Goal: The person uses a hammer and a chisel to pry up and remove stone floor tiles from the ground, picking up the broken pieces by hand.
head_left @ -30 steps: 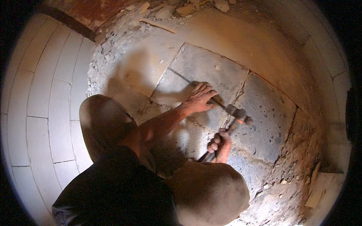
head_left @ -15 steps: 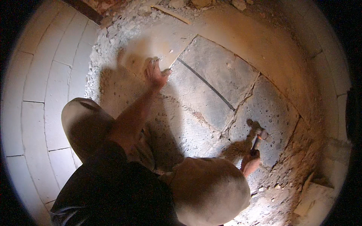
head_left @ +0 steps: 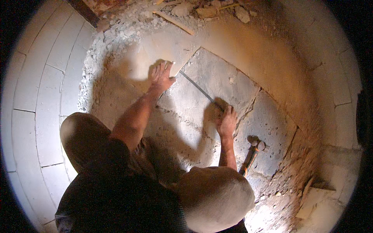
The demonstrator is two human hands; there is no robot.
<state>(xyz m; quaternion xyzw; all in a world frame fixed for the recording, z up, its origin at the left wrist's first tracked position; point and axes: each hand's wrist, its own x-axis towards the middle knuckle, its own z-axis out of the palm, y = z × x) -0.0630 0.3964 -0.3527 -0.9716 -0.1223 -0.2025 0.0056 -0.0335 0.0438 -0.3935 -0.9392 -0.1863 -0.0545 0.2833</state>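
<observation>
My left hand (head_left: 161, 77) lies on the dusty slab to the left, its fingers stretched out and the thumb apart. Just to the right of it is the far end of a long, thin dark metal bar (head_left: 199, 88), which rests across a grey stone slab (head_left: 237, 79). At the bar's near end, my right hand (head_left: 227, 122) is curled with its fingertips on it; the hand hides that end. A hammer (head_left: 251, 155) with a steel head and a dark handle with orange marks lies on the pitted slab, right of my right hand and apart from it.
White plank-like flooring (head_left: 50, 101) runs along the left side. Pale rubble (head_left: 116, 37) borders the far left, with a wooden strip (head_left: 173, 22) at the far edge. Cracks separate the stone slabs, and loose dirt and chips (head_left: 285, 190) lie at the near right.
My right hand has let go of the hammer, which now lies on the slab, and has moved left to the metal bar. My left hand stays on the slab.
</observation>
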